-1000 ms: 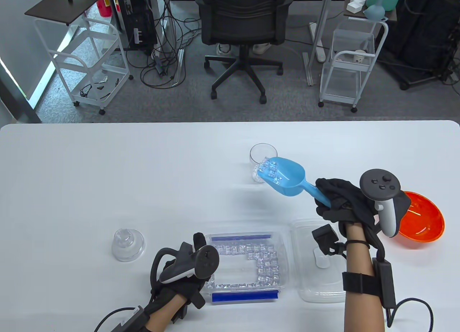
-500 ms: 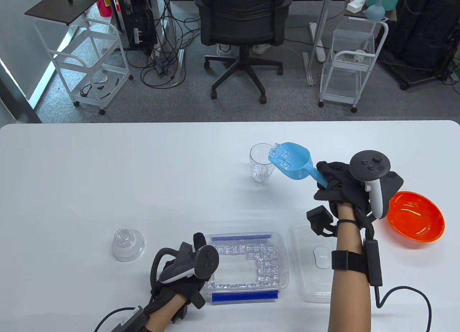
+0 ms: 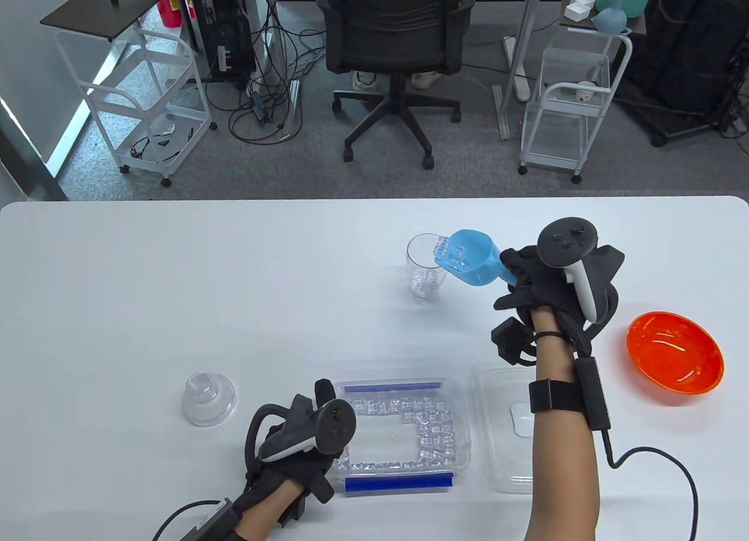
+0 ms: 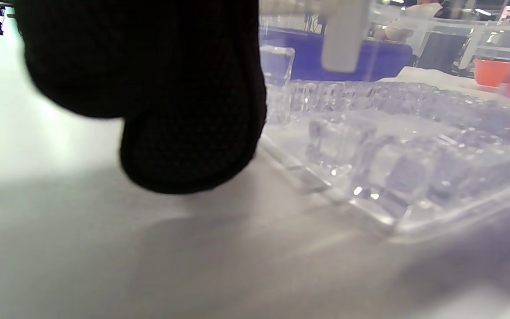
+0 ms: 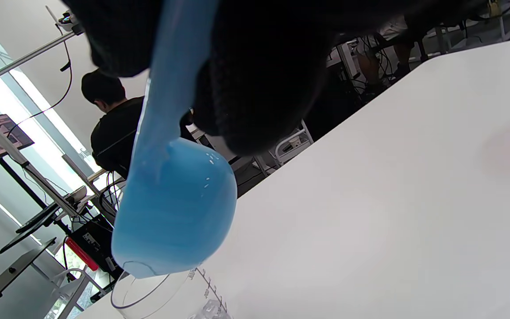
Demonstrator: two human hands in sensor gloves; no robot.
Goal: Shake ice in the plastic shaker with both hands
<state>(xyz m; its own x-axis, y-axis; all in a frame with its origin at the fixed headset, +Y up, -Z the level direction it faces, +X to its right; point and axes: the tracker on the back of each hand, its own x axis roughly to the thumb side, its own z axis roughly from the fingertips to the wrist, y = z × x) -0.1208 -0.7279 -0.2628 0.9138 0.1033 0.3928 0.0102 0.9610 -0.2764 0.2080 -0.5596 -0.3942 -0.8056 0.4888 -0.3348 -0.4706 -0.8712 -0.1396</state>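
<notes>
A clear plastic shaker cup (image 3: 424,271) stands upright mid-table with some ice at its bottom; its rim (image 5: 148,290) shows in the right wrist view. My right hand (image 3: 526,277) grips the handle of a blue scoop (image 3: 471,257), tipped over the cup's rim with ice cubes at its lip. The scoop's underside (image 5: 173,217) fills the right wrist view. My left hand (image 3: 310,432) rests at the left edge of a clear ice tray (image 3: 404,432); its fingers (image 4: 184,146) touch the table beside the tray (image 4: 370,212). The shaker's clear lid (image 3: 208,397) sits at the left.
A clear tray lid (image 3: 506,430) lies right of the ice tray, under my right forearm. An orange bowl (image 3: 676,353) stands at the far right. A person sits in the background (image 5: 115,133) beyond the table edge.
My right hand has carried the scoop up and over to the shaker cup, then tilted it at the rim; ice now lies in the cup. The left hand has not moved.
</notes>
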